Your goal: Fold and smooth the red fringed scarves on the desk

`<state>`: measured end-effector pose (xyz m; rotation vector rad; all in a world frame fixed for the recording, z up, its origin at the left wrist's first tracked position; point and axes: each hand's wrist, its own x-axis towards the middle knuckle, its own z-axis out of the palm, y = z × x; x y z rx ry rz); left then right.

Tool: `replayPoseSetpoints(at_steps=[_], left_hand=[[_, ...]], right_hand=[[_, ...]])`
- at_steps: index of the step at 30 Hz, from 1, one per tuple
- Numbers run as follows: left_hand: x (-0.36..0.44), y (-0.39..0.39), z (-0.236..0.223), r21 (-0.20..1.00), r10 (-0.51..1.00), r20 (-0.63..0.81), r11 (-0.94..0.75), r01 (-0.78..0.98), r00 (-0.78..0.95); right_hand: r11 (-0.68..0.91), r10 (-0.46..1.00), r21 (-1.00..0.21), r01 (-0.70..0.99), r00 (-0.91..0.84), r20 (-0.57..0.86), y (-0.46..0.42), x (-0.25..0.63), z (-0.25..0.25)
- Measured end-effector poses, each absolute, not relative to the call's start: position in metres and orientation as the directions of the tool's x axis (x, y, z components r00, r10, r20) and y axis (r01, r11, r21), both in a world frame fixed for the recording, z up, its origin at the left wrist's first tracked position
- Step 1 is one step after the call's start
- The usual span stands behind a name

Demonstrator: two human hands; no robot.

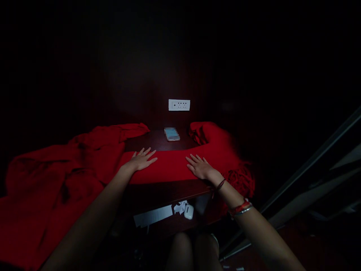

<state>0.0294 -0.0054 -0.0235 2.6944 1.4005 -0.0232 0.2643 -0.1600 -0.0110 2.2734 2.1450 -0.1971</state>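
Note:
A red cloth (169,167) with a fringed end lies across a small dark wooden table (158,141) in a dim room. My left hand (142,160) rests flat on the cloth, fingers spread, a ring on one finger. Flat on the cloth a little to the right, my right hand (200,167) also has its fingers stretched out. Bracelets circle my right wrist. Neither hand holds anything.
A small blurred bluish object (172,134) lies at the back of the table under a white wall socket (179,104). More red cloth (50,188) spreads left. An open shelf under the tabletop holds white papers (153,215) and a small white case (188,211).

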Motion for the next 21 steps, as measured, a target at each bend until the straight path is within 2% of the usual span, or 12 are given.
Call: replayPoseSetpoints(at_steps=[6, 9, 12, 14, 17, 19, 21], left_hand=[[0.030, -0.005, -0.023, 0.066, 0.818, -0.055, -0.570, 0.819, 0.573], [0.030, -0.007, -0.022, 0.056, 0.820, -0.052, -0.567, 0.822, 0.570], [0.031, -0.008, -0.021, 0.054, 0.820, -0.051, -0.568, 0.821, 0.570], [0.031, -0.009, -0.020, 0.060, 0.819, -0.054, -0.568, 0.821, 0.571], [0.031, -0.009, -0.020, 0.067, 0.818, -0.058, -0.569, 0.820, 0.572], [0.030, -0.009, -0.020, 0.070, 0.813, -0.054, -0.575, 0.815, 0.579], [0.029, -0.007, -0.021, 0.075, 0.809, -0.048, -0.583, 0.809, 0.586]], right_hand=[[-0.195, 0.977, 0.178, 0.965, 0.207, -0.054, -0.201, 0.321, -0.002], [-0.296, 0.949, 0.223, 0.929, 0.313, -0.046, -0.217, 0.337, 0.010], [-0.375, 0.923, 0.205, 0.904, 0.385, -0.011, -0.220, 0.335, 0.022], [-0.306, 0.952, 0.161, 0.938, 0.303, 0.041, -0.211, 0.322, 0.025], [-0.050, 0.993, 0.118, 0.992, 0.037, 0.112, -0.187, 0.294, 0.021], [0.064, 0.991, 0.125, 0.990, -0.077, 0.106, -0.170, 0.282, 0.016], [0.085, 0.993, 0.148, 0.985, -0.095, 0.066, -0.158, 0.283, 0.012]])
